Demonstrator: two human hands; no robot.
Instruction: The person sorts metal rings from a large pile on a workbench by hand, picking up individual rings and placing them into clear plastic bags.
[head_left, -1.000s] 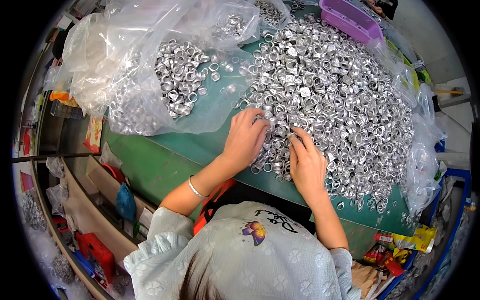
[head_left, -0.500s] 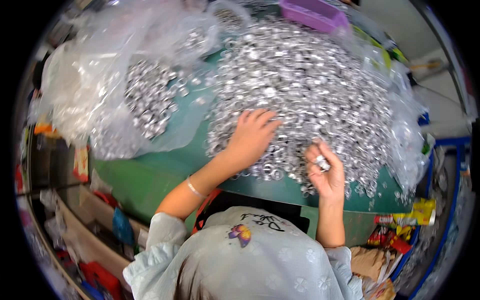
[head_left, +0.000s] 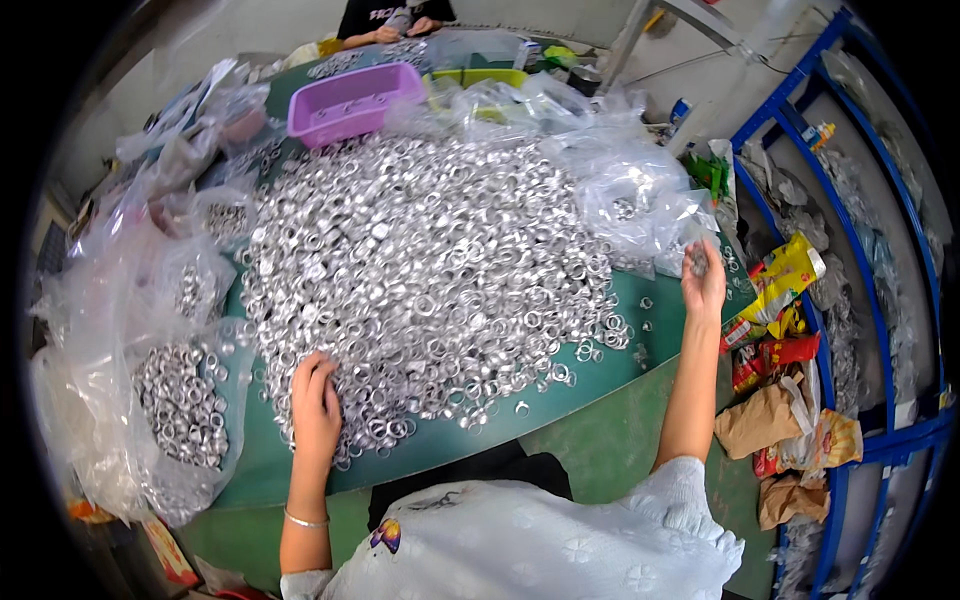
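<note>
A wide heap of small silvery metal rings (head_left: pixel 430 260) spreads over the green table (head_left: pixel 250 485). At the heap's front left edge, my left hand (head_left: pixel 316 408) rests on the rings, its fingers loosely bent and somewhat apart, with nothing seen in them. My right hand (head_left: pixel 706 288) is raised at the table's right edge, its fingers closed around a few metal rings (head_left: pixel 698 260). How many it holds is hidden. Right beside these fingers lies a clear plastic bag (head_left: pixel 683 220).
Left of the heap, a clear bag (head_left: pixel 90 400) holds more rings (head_left: pixel 182 405). A purple basin (head_left: pixel 355 103) and a yellow-green basin (head_left: pixel 475 77) stand behind. Across the table is another person (head_left: pixel 395 20). Blue shelving (head_left: pixel 820 300) and snack packets (head_left: pixel 785 285) are at the right.
My view has swung to the right. My right hand has moved from the heap's front out to the bags at the right, still holding rings. My left hand is now at the heap's left edge.
</note>
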